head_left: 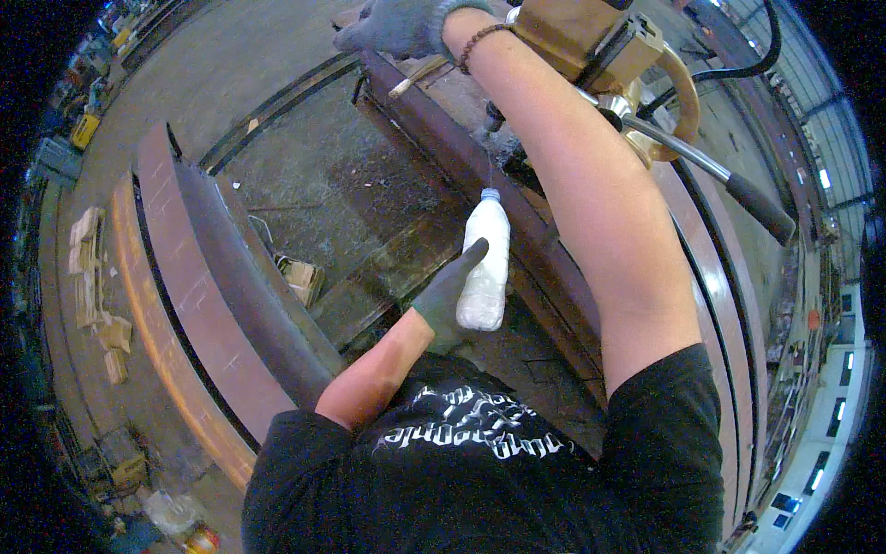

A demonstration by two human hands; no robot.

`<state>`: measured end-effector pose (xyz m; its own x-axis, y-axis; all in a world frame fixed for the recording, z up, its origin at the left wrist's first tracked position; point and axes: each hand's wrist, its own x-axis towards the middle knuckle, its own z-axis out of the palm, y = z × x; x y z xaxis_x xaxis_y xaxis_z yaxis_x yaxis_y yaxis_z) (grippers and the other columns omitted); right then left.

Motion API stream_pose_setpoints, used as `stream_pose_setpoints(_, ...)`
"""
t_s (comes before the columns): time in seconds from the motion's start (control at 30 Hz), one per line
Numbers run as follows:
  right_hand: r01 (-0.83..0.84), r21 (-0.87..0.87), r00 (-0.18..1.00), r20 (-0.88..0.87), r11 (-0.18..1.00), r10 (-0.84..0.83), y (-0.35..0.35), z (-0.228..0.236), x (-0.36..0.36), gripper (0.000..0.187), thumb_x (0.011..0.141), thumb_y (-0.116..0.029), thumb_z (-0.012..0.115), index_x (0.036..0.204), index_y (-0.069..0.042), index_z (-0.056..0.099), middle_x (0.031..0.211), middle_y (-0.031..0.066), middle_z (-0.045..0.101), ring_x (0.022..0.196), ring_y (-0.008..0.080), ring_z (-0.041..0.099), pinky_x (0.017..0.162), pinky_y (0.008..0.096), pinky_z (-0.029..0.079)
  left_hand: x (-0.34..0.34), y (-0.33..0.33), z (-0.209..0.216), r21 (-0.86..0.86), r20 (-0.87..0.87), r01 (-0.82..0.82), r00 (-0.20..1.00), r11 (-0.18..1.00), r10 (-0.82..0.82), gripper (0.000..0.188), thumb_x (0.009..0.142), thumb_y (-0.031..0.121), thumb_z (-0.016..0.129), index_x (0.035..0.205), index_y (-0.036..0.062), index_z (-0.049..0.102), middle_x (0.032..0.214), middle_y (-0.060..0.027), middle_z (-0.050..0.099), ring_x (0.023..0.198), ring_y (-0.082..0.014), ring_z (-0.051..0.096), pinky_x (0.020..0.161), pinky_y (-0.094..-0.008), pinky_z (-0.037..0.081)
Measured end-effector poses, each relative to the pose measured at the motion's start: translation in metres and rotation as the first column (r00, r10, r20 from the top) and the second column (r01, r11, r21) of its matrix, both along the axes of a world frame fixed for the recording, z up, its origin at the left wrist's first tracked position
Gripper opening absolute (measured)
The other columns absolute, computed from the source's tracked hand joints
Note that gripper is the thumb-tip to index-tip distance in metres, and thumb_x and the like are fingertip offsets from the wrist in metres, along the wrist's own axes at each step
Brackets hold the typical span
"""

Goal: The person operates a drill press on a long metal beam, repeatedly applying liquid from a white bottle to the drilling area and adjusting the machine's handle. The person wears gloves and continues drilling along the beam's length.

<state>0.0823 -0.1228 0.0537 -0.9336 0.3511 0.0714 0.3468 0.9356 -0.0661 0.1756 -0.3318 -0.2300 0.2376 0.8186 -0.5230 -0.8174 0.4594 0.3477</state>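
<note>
My left hand [452, 286], in a dark grey glove, is wrapped round a clear plastic bottle [485, 263] with whitish contents and a pale blue cap. A thin streak of liquid runs from the cap toward the metal tip of a drilling machine [572, 37] over a rust-brown steel beam [420, 125]. Reaching far forward, my right hand [397, 28] wears a grey glove and looks curled; what it grips is hidden at the upper edge. My right forearm covers part of the machine. A lever with a black grip [761, 208] sticks out to its right.
Long steel beams [212, 295] lie on my left, and more [729, 305] run along my right. Dark shavings [323, 175] cover the ground between the beams. A wooden-handled brush or stick [415, 78] rests on the beam. A black cable [738, 69] loops behind the machine. Wood scraps [111, 342] lie far left.
</note>
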Motion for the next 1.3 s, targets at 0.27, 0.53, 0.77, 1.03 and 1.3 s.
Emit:
stream_pose_setpoints(0.27,0.000,0.033,0.999,0.043,0.999,-0.002,0.009,-0.010,-0.013,0.051,0.094,-0.042,0.052,0.116,-0.001,0.073,0.125,0.0278,0.067,0.120,0.0412,0.064,0.102,0.0479,0.051,0.000,0.002,-0.009,0.017,0.042,0.005,0.999,1.000,-0.006,0.056,0.094,0.053,0.072,0.125,0.0066,0.065,0.100,-0.0079,0.071,0.085,-0.0220,0.069,0.077,-0.0369,0.058)
stream_pose_setpoints(0.53,0.062,-0.031,0.998,-0.023,0.998,-0.063,0.003,-0.005,-0.007,0.055,0.096,-0.045,0.053,0.122,0.001,0.070,0.131,0.0269,0.065,0.124,0.0410,0.062,0.107,0.0473,0.048,-0.002,0.007,0.002,-0.004,0.029,-0.002,1.000,1.000,0.002,0.054,0.094,0.052,0.072,0.123,0.0061,0.066,0.100,-0.0075,0.071,0.084,-0.0216,0.068,0.077,-0.0359,0.057)
stream_pose_setpoints(0.77,-0.006,0.011,1.000,0.017,1.000,0.006,0.008,-0.010,-0.012,0.055,0.098,-0.045,0.054,0.125,0.001,0.066,0.133,0.0279,0.064,0.126,0.0412,0.061,0.106,0.0474,0.048,-0.002,0.009,-0.009,0.007,0.012,-0.011,1.000,1.000,0.011,0.054,0.094,0.050,0.073,0.123,0.0057,0.066,0.102,-0.0084,0.072,0.086,-0.0222,0.069,0.078,-0.0361,0.058)
stream_pose_setpoints(1.03,0.043,-0.025,0.999,-0.029,0.999,-0.043,0.002,-0.009,-0.008,0.055,0.096,-0.044,0.056,0.124,0.002,0.066,0.126,0.0283,0.067,0.121,0.0424,0.064,0.103,0.0492,0.050,-0.002,0.011,-0.014,-0.020,0.070,0.026,0.997,0.999,-0.024,0.055,0.094,0.052,0.073,0.124,0.0067,0.065,0.102,-0.0095,0.072,0.087,-0.0238,0.070,0.079,-0.0379,0.058)
stream_pose_setpoints(1.3,0.087,-0.049,0.996,0.000,0.995,-0.087,-0.002,-0.005,-0.011,0.056,0.096,-0.044,0.056,0.130,0.000,0.064,0.130,0.0293,0.065,0.122,0.0428,0.064,0.103,0.0490,0.050,0.000,0.007,-0.004,-0.018,-0.010,0.000,1.000,1.000,0.000,0.058,0.093,0.056,0.071,0.124,0.0073,0.065,0.101,-0.0097,0.071,0.084,-0.0249,0.068,0.078,-0.0397,0.056)
